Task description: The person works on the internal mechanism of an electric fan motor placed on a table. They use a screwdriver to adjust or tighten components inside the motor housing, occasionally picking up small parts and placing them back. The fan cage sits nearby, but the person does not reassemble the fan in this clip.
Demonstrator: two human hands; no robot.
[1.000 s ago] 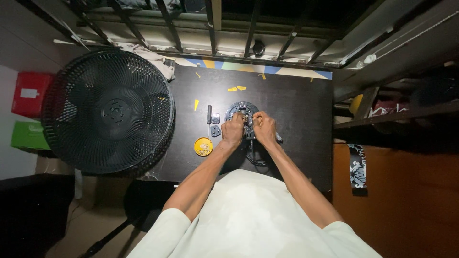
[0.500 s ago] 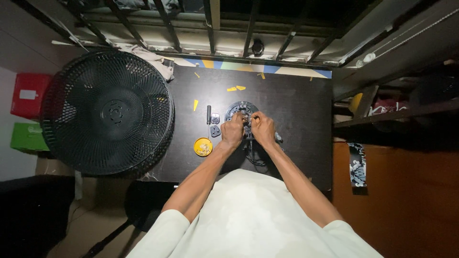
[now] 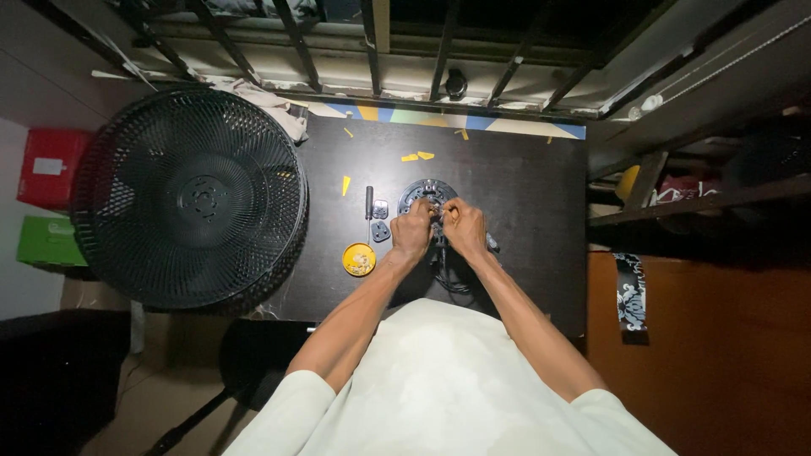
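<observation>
The table (image 3: 524, 203) looks matt dark wood (the fan grille (image 3: 190, 198) matt black plastic).

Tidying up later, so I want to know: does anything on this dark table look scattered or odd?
Yes. Small yellow scraps lie strewn across the dark table near its far edge, and the big black fan grille overhangs its left side. Both hands, left and right, work at a round part.

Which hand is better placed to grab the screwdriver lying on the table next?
Probably the left. The left hand is on the side of the round part nearest the screwdriver; the right hand would have to cross over.
</observation>
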